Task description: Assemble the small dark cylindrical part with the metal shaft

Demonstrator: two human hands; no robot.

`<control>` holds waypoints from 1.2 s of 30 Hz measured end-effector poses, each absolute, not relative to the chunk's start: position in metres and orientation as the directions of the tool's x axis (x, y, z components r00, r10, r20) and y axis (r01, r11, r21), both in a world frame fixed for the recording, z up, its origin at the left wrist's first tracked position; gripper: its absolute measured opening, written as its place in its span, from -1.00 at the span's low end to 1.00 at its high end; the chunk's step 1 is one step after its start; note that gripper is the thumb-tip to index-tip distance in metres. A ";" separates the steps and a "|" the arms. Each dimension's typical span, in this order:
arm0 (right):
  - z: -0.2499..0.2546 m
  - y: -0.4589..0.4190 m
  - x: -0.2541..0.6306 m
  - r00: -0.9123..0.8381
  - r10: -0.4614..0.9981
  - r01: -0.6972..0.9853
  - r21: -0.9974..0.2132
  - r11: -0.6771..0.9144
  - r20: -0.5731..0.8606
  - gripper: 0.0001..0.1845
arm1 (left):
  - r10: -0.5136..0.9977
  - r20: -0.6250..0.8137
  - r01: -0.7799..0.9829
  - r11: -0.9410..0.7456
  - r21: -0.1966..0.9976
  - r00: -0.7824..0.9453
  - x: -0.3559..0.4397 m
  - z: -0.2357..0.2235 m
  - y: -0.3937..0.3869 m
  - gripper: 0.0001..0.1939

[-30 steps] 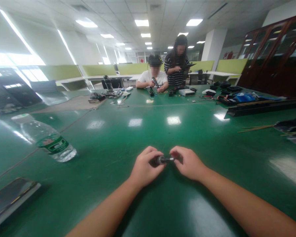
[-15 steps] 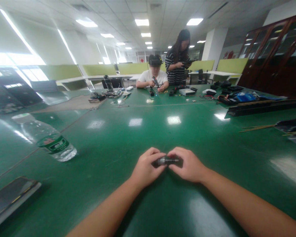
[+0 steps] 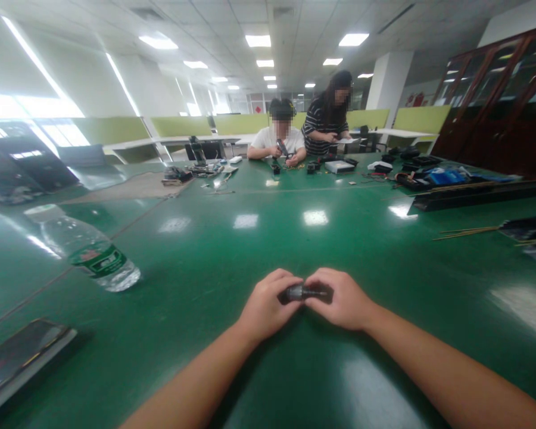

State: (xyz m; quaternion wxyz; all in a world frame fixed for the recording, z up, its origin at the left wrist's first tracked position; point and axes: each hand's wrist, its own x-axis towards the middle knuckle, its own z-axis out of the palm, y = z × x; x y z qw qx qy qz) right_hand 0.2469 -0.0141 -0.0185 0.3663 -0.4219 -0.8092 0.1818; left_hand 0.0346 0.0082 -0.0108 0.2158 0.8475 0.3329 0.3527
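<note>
Close together over the green table, my two hands meet around a small dark screwdriver-like tool (image 3: 297,292). It lies sideways, with a round greyish collar and a thin shaft pointing right; its exact kind is not clear. My left hand (image 3: 264,302) is wrapped around the thick rear part and hides most of it. The curled thumb and fingers of my right hand (image 3: 343,299) close around the front end beside the collar. The thin shaft shows in the gap inside that grip, and its tip reaches toward the palm.
A water bottle (image 3: 96,253) tilts on the green table (image 3: 196,250) at left, with a dark flat notebook-like object (image 3: 24,360) nearer me. Across the table, one person (image 3: 277,143) sits and another (image 3: 326,122) stands. Thin rods (image 3: 467,232) and dark equipment lie right.
My right hand has moved slightly left and closed around the tool's front end, meeting my left hand. The standing person has leaned to the right and holds something pale.
</note>
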 end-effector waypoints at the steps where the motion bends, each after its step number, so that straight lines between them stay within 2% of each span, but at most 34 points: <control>1: -0.018 -0.014 0.247 -0.374 0.821 0.555 -0.606 0.570 0.431 -0.81 | 0.712 0.460 0.406 -0.689 0.600 0.530 0.035 -0.011 0.008 -0.70; 8: -0.017 -0.013 0.246 -0.408 0.829 0.565 -0.608 0.558 0.381 -0.86 | 0.695 0.485 0.395 -0.709 0.585 0.530 0.035 -0.011 0.008 -0.73; 15: -0.019 -0.013 0.247 -0.398 0.806 0.542 -0.596 0.592 0.439 -0.94 | 0.715 0.471 0.434 -0.693 0.577 0.517 0.036 -0.011 0.008 -0.75; 36: -0.022 -0.011 0.246 -0.393 0.801 0.551 -0.582 0.598 0.451 -0.92 | 0.738 0.440 0.463 -0.668 0.582 0.512 0.037 -0.012 0.007 -0.73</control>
